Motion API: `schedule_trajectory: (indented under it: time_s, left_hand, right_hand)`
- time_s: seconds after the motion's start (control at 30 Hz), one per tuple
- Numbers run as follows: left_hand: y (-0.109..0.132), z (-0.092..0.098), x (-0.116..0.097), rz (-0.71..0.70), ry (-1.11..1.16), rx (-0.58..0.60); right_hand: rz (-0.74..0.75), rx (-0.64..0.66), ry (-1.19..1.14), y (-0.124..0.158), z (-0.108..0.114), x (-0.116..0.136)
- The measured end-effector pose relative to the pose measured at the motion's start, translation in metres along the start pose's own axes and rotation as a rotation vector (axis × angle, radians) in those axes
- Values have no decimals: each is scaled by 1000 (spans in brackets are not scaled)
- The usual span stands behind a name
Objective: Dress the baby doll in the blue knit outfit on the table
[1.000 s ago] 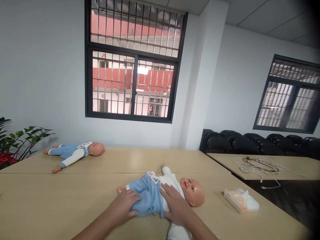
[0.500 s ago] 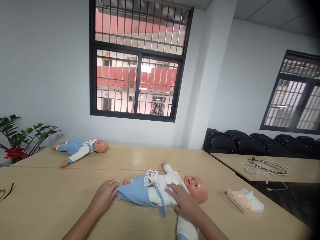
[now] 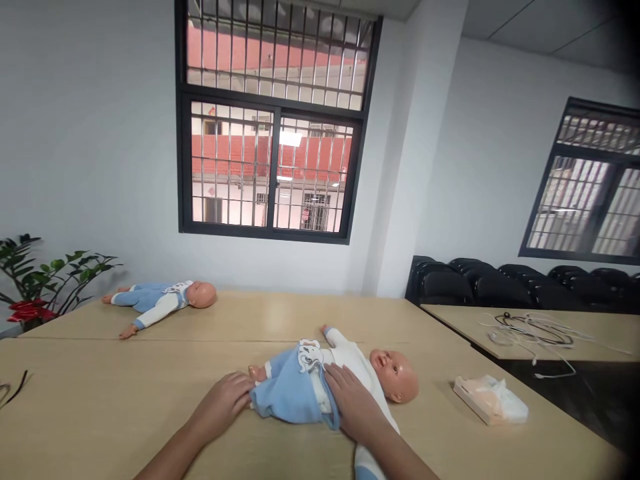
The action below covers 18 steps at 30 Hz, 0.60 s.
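Note:
A baby doll (image 3: 380, 373) in a white top lies on its back on the wooden table (image 3: 100, 413), head to the right. Blue dungarees (image 3: 290, 393) cover its legs and belly. My left hand (image 3: 223, 403) grips the lower end of the blue dungarees by the doll's feet, fingers curled. My right hand (image 3: 353, 403) lies flat on the doll's belly at the upper edge of the blue cloth, fingers stretched out.
A second dressed doll (image 3: 160, 301) lies at the table's far left. A pack of tissues (image 3: 490, 400) sits to the right. Cables (image 3: 530, 331) lie on the neighbouring table, black chairs (image 3: 500, 283) behind it. A potted plant (image 3: 45, 283) stands at the left.
My left hand pulled the blue dungarees out to the left off the legs, then moved back right so the cloth bunches over the legs again. My right hand slid down onto the belly.

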State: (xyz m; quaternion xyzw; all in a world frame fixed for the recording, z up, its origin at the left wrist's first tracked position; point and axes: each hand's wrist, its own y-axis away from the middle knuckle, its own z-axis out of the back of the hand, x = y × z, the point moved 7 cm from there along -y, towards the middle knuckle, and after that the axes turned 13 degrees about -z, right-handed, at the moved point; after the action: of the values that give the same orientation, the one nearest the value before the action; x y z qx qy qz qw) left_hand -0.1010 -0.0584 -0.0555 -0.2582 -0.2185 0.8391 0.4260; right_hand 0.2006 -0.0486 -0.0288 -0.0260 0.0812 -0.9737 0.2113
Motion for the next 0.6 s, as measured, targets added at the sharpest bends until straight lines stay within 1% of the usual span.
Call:
schedule_trajectory:
  time_s: [0.13, 0.23, 0.3, 0.37, 0.43, 0.5, 0.57, 0.6]
  left_hand:
    - [7, 9, 7, 23, -53, -69]
    - [9, 17, 7, -5, -89, -150]
    - [10, 21, 8, -5, -127, -211]
    - [15, 23, 15, 28, -155, -239]
    - [24, 25, 30, 103, -158, -226]
    - [38, 27, 52, 215, -135, -202]
    - [54, 31, 76, 339, -93, -232]
    - [62, 34, 87, 396, -64, -277]
  right_hand:
    - [-35, -6, -13, -6, 6, -3]
    - [-74, -17, -3, -8, 9, -8]
    - [-96, -43, -17, -8, 10, -13]
    - [-98, -76, -49, -6, 10, -18]
    - [-89, -110, -72, -3, 12, -27]
    - [-96, -153, -92, 2, 15, -40]
    - [-104, -193, -115, 7, 19, -55]
    - [-103, -208, -127, 11, 21, -61]
